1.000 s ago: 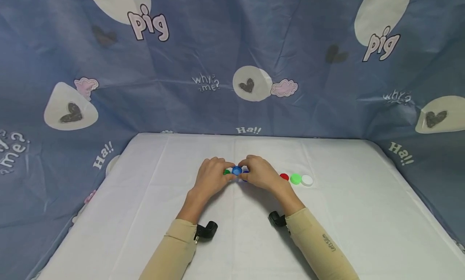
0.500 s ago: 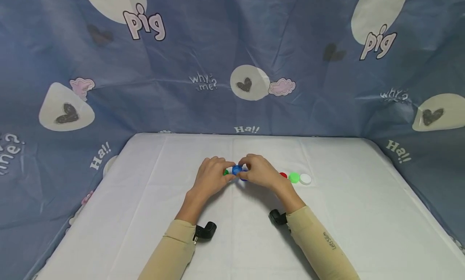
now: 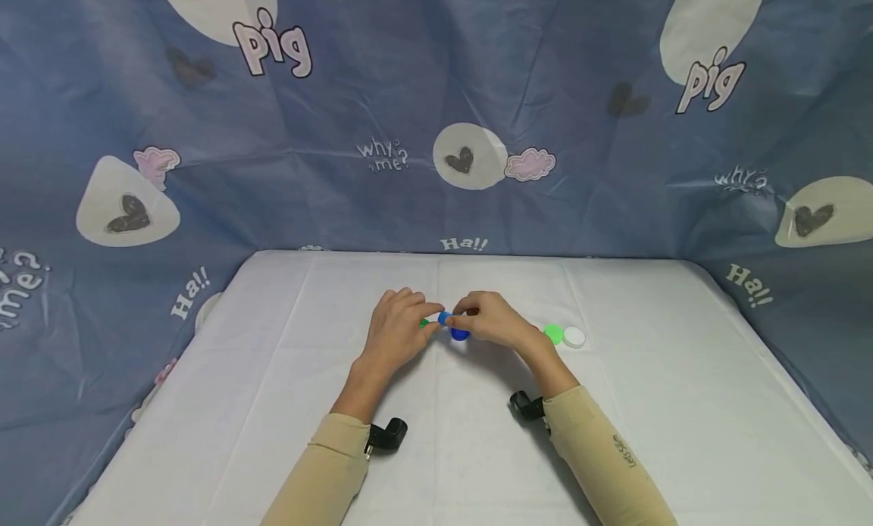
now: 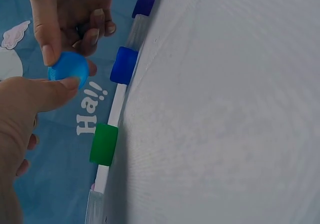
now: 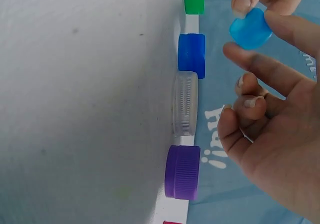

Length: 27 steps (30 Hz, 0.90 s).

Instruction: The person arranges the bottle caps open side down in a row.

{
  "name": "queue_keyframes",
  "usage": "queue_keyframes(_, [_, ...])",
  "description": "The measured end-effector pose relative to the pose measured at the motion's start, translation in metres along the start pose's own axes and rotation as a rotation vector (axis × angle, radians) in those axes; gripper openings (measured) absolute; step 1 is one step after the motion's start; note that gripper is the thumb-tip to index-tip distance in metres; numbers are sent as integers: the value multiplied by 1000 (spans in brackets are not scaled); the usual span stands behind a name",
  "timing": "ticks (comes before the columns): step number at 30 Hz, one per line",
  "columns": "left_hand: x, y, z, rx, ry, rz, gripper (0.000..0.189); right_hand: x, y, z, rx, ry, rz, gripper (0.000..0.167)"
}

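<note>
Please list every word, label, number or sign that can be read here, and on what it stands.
"pig": blue backdrop, twice.
"why? me?": blue backdrop, centre; copies at the sides partly cut or creased.
"Ha!!": blue backdrop, three times.
Right sleeve: small print, too blurred to read.
Light-blue cap, other bottle caps: no readable text.

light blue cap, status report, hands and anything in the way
Left hand and right hand both pinching light blue cap. Held above table. Dark blue cap close by, no obstruction seen.
</note>
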<state>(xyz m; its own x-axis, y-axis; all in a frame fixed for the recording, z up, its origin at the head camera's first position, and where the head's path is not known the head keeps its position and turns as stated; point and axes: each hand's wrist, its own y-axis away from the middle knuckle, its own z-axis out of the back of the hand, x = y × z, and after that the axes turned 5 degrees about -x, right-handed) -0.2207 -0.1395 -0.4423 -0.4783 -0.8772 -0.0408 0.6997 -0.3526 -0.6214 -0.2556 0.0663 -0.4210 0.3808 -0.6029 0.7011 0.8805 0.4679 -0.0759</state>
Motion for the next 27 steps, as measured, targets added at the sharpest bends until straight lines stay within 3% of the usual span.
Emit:
queue_keyframes(8, [1,2,3,42,1,28,26,0,-2,-2,-28,23,11,26])
queue_keyframes(18, [6,4,-1,70,91,146,25,6,1,-5,-140,209,136,19])
queue_keyframes(23, [6,4,0,65,120,163,25,7,2,-6,-186,322,188,21])
queue_keyframes(27, [5,4,2,74,140,181,25,7,3,-6,-192,345,201,22])
